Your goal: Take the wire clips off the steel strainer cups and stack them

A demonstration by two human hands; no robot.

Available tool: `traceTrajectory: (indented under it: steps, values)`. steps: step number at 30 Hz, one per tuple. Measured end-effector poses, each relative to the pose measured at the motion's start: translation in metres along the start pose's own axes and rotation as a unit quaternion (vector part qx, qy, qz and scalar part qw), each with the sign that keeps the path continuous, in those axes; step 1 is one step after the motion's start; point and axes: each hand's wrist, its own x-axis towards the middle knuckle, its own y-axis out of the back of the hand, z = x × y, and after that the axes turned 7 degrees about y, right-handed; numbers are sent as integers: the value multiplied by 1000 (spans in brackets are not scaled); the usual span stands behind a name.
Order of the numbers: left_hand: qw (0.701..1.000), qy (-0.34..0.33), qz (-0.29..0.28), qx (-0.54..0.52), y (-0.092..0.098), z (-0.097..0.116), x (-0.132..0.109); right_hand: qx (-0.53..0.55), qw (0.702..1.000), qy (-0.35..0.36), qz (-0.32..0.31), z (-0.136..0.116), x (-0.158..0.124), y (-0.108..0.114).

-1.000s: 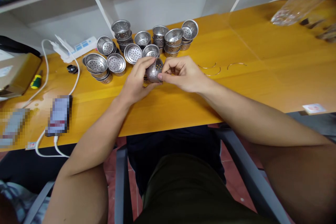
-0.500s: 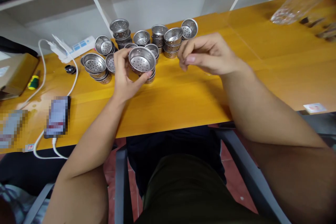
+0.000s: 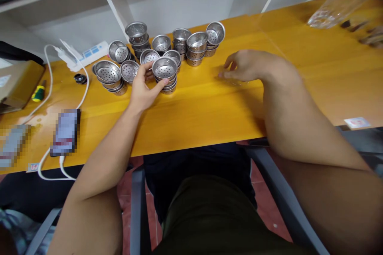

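Note:
My left hand (image 3: 143, 87) curls its fingers and thumb around a perforated metal cup (image 3: 164, 68), which sits at the top of a short stack of similar cups (image 3: 169, 90). Its mouth faces up. Low over the table, to the right of the stacks, is my right hand (image 3: 243, 65), fingers bent and drawn towards the thumb; whatever may be between the fingertips cannot be made out. A thin, clear item (image 3: 237, 83) shows faintly on the wood beneath this hand. More perforated cups, single and stacked, stand behind, such as a tilted cup (image 3: 215, 33) at the right end.
On the left of the wooden table (image 3: 194, 123) are a power strip (image 3: 92, 52), white cables, a phone (image 3: 66, 132), a screwdriver handle (image 3: 38, 92) and a cardboard box (image 3: 22, 83). A clear bag (image 3: 332, 10) lies at the far right. White shelving (image 3: 185, 0) rises behind.
My left hand has lowered the cup slightly, down and right onto the stack. My right hand has moved right, away from the cups, and down towards the table.

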Motion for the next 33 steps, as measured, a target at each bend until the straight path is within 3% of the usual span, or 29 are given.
traceTrajectory:
  steps: [3,5,6,8,11,15,24,29,33]
  values:
    - [999,16,-11,-31,-3,2,0,26,992,-15,120,-4,10,-11]
    - [999,31,-11,-36,-5,5,0,112,967,85,212,-15,17,-24]
    - [999,39,-11,-36,-6,7,0,164,943,167,235,-25,19,-33]
    - [998,50,-18,-33,-8,10,1,232,893,300,244,-50,20,-50]
    - [997,54,-37,-29,-10,15,2,245,875,362,209,-87,21,-73]
    - [997,57,-42,-29,-12,17,4,251,871,368,206,-107,30,-89]
    - [999,38,-22,-32,-31,7,9,233,873,368,218,-100,45,-89]
    - [995,54,12,80,-27,9,8,205,885,292,300,-68,59,-78]
    - [993,99,26,55,-26,-1,6,183,897,244,321,-29,78,-76]
